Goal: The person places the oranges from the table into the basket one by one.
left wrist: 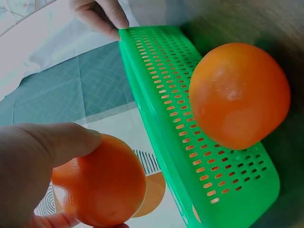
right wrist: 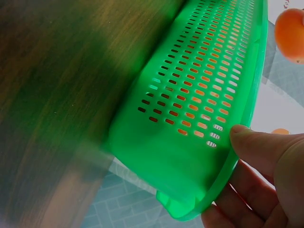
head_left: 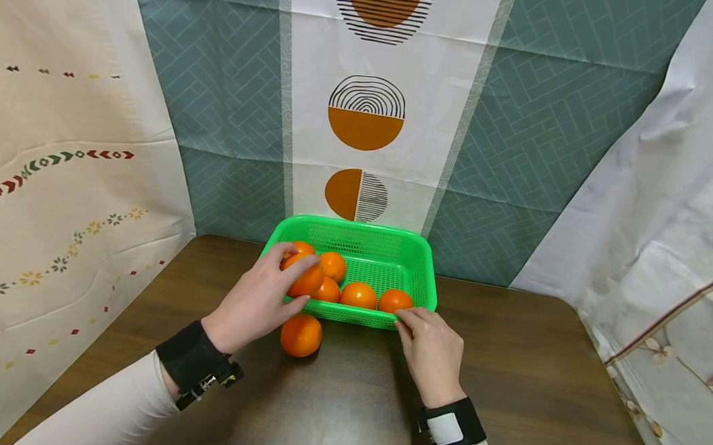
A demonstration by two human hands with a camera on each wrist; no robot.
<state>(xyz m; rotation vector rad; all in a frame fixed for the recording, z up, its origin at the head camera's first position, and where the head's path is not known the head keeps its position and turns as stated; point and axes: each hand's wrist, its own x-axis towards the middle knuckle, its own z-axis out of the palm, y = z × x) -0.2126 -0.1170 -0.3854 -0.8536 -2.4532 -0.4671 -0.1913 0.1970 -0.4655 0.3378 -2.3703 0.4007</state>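
My left hand (head_left: 256,305) grips an orange (head_left: 305,279) over the left end of a green plastic basket (head_left: 351,313). In the left wrist view, the thumb and fingers wrap this held orange (left wrist: 102,183), which is above the basket rim. Several oranges (head_left: 359,295) lie inside the basket along its front and left. My right hand (head_left: 433,350) pinches the basket's front rim near its right corner, thumb on the outer side in the right wrist view. Another orange (head_left: 301,335) sits on the table in front of the basket, below my left hand.
The basket stands at the back of a brown wooden table (head_left: 506,374), close to a patterned cloth (head_left: 235,106) hanging behind it. Light cloths hang at the left (head_left: 68,232) and right (head_left: 689,202) sides of the table.
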